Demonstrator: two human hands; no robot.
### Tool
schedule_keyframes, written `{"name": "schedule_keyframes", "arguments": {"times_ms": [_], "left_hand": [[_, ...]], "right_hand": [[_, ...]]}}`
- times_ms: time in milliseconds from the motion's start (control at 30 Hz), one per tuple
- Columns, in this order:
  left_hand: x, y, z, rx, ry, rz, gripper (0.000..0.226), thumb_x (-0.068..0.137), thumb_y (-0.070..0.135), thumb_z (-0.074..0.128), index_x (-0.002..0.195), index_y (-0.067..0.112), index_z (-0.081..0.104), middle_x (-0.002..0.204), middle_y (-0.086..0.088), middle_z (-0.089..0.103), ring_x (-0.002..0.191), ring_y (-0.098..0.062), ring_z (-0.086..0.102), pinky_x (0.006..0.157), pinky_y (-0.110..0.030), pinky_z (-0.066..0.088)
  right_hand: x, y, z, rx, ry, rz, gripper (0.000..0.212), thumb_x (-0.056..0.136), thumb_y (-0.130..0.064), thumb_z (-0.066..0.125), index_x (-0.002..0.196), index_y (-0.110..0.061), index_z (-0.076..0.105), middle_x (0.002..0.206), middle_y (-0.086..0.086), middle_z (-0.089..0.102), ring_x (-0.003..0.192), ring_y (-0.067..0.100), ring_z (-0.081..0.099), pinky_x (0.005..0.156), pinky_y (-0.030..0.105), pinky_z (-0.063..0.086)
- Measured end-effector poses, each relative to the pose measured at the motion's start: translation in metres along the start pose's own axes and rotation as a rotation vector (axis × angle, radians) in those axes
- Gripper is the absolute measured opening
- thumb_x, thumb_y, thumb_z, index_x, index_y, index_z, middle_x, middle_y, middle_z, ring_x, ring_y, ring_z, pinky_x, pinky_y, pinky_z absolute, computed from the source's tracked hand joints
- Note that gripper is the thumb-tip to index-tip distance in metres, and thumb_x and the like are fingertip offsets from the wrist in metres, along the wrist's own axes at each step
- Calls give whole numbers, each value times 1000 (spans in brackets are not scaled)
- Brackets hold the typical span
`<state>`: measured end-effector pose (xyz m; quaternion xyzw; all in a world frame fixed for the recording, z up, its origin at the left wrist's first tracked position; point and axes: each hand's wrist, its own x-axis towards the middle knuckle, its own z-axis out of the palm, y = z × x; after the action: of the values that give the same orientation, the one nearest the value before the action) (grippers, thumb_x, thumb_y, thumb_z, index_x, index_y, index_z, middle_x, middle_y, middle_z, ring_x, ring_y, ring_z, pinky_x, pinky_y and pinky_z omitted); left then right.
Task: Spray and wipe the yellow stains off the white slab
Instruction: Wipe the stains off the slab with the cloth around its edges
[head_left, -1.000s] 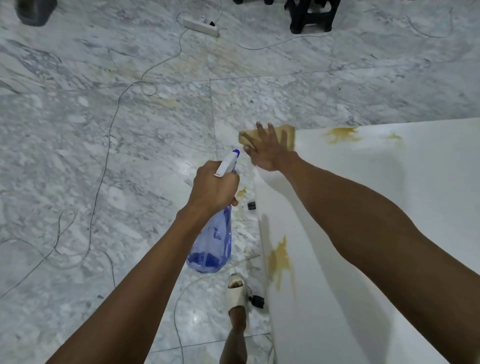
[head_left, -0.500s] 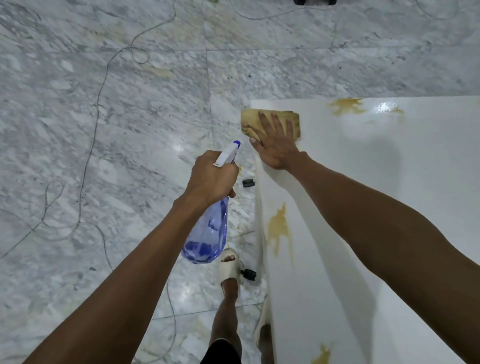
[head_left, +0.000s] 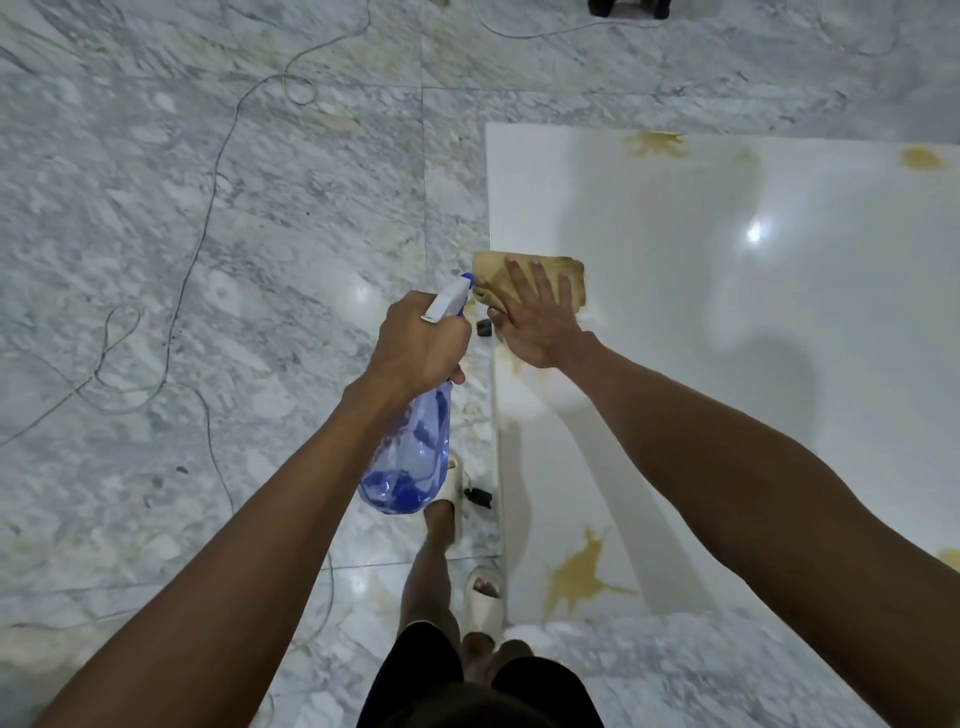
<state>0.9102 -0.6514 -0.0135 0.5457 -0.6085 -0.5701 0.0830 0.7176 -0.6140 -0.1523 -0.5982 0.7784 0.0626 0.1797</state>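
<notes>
Pressing flat with straight, spread fingers, the right hand (head_left: 540, 322) holds a tan cloth (head_left: 530, 275) against the left edge of the white slab (head_left: 727, 312). The left hand (head_left: 415, 348) has its grip curled round the neck of a blue spray bottle (head_left: 410, 457), held over the marble floor (head_left: 208, 260) just beside the slab. Yellow stains show at the far edge (head_left: 654, 143) and near the front corner (head_left: 582, 571). Thin cables (head_left: 208, 171) trail across the floor.
</notes>
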Motion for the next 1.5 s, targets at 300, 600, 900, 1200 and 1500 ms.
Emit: {"name": "schedule_keyframes", "arguments": {"times_ms": [300,600,900,1200,1500], "left_hand": [[-128,-69,32,-20,41,6,23,88,-1,49,87,-20,62,78,-19,57,53,-27,54,43,-23,48],[-217,-116,45,-57,32,15,36,81,18,51,82,-18,59,75,-20,58,40,-20,55,57,-40,49],[-304,-167,51,-9,46,48,25,87,6,52,80,-16,61,77,-19,58,47,-24,56,52,-31,48],[-366,-189,66,-25,17,61,36,73,15,52,85,-18,61,79,-32,62,40,-21,59,59,-39,49],[-403,-172,50,12,39,80,19,88,6,54,78,-6,65,79,-24,66,37,-18,57,53,-32,50]], "right_hand": [[-117,-14,74,-102,65,-67,59,104,-53,13,132,-40,63,144,6,57,130,40,55,96,67,43],[-218,-36,116,-90,131,-99,51,102,-56,22,134,-43,60,144,8,57,129,42,55,98,65,41],[-335,-60,133,92,27,22,60,102,-58,24,158,-40,9,168,1,-3,155,30,-6,119,63,-5],[-411,-85,163,41,-239,57,55,104,-58,13,157,-46,1,167,-5,-18,152,31,-21,117,65,-7],[-470,-127,131,1441,-140,343,76,88,-74,43,139,-20,56,139,4,59,125,24,57,114,43,40]]}}
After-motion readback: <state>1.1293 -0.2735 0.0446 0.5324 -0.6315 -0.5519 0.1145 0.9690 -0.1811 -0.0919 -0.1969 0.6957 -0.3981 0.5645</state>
